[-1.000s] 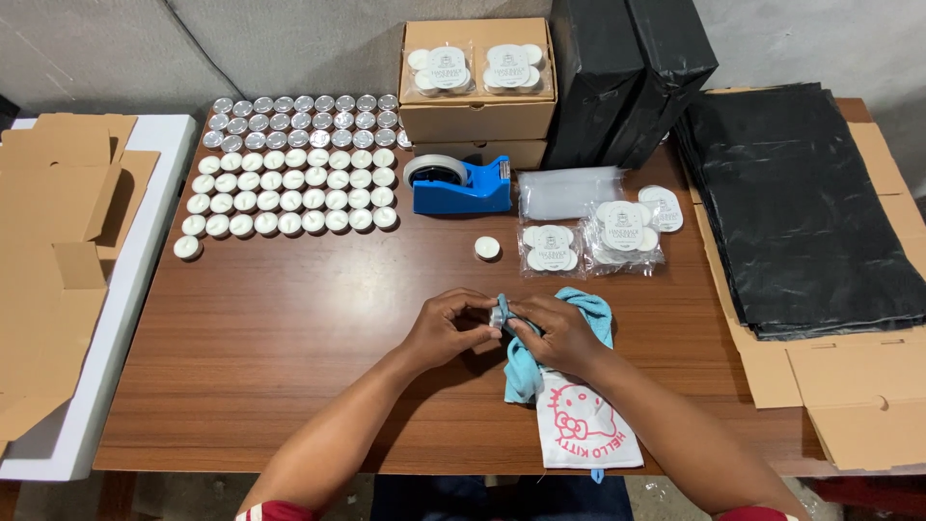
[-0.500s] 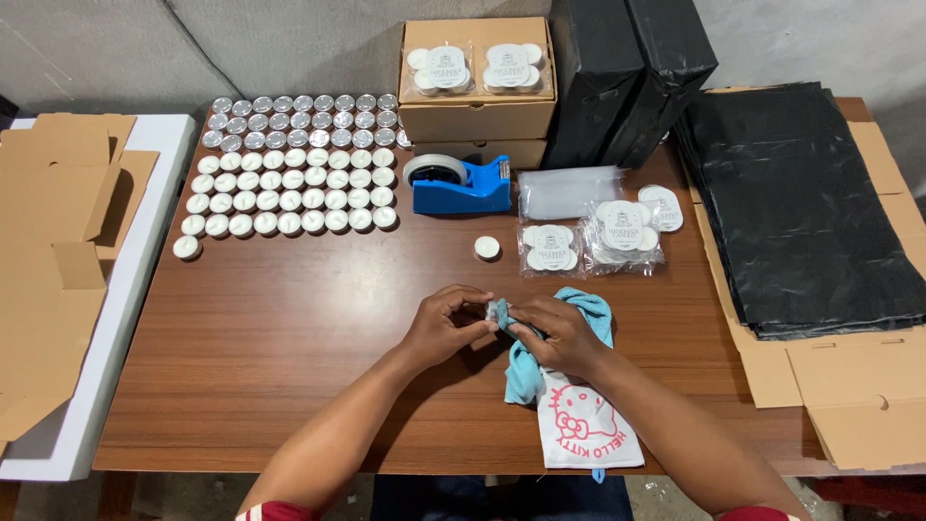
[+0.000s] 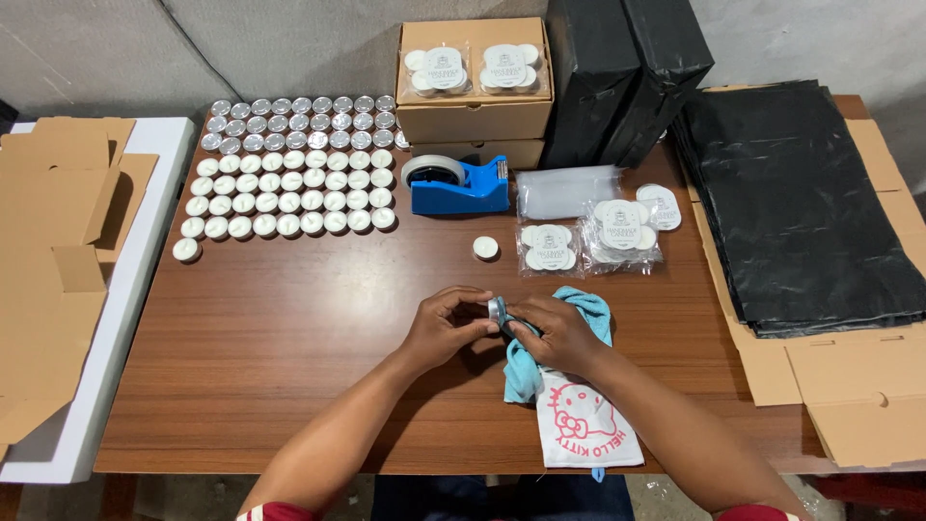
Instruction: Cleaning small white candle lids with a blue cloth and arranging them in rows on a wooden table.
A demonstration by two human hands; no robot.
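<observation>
- Rows of tealight candles on the wooden table
- Blue tape dispenser
- Open cardboard box holding packed candles
- Black bags
- Flat cardboard at left
- One lone candle

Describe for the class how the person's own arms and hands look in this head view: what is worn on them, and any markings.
Both forearms are bare from wrist to near the elbow. Red sleeve edges show at the bottom of the picture. The left hand and right hand wear no gloves. No watch, bracelet or ring is visible. No markings can be made out on either arm.
</observation>
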